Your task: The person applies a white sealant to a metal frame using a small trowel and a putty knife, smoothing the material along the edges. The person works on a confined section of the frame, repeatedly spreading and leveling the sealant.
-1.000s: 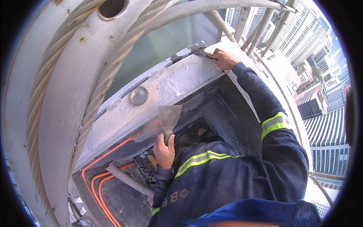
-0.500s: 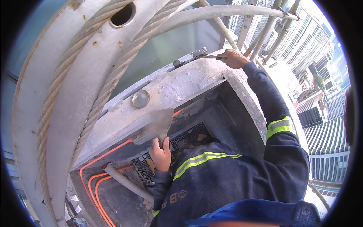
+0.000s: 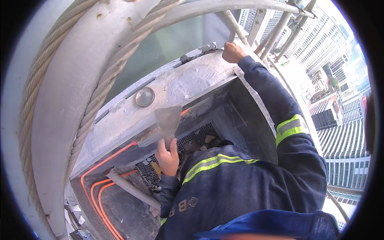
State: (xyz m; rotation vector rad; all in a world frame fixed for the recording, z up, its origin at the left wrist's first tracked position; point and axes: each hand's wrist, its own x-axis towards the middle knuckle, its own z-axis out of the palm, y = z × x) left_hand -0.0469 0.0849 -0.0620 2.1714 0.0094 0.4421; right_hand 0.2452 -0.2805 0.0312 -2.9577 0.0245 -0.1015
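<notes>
Right hand (image 3: 233, 53) has slid a little toward 10 o'clock along the pale ledge (image 3: 116, 124) in the last half second, and the whole view has shifted too, so the grey beam (image 3: 60, 100) and twisted wire rope (image 3: 112, 70) sit further over toward 9.

Head camera: that hand's up at 1 o'clock by the ledge's far end, curled into a fist, and honestly I can't tell what, if anything, it's got inside. Left hand (image 3: 167, 161) is a bit below centre toward 7, fingers and thumb wrapped round the handle of a putty knife (image 3: 168, 118). The knife's just off centre at 9, wide blade pointing up toward 12 and overlapping the ledge's inner edge; can't tell if it's touching.

Round glass disc (image 3: 145, 97) on the ledge at 10. Orange tubes (image 3: 109, 159) bend round at 8, near a pale pipe (image 3: 132, 187). Navy jacket (image 3: 248, 180) with yellow-green bands fills 4 to 6, tall buildings (image 3: 344, 140) from 2 to 4.
</notes>
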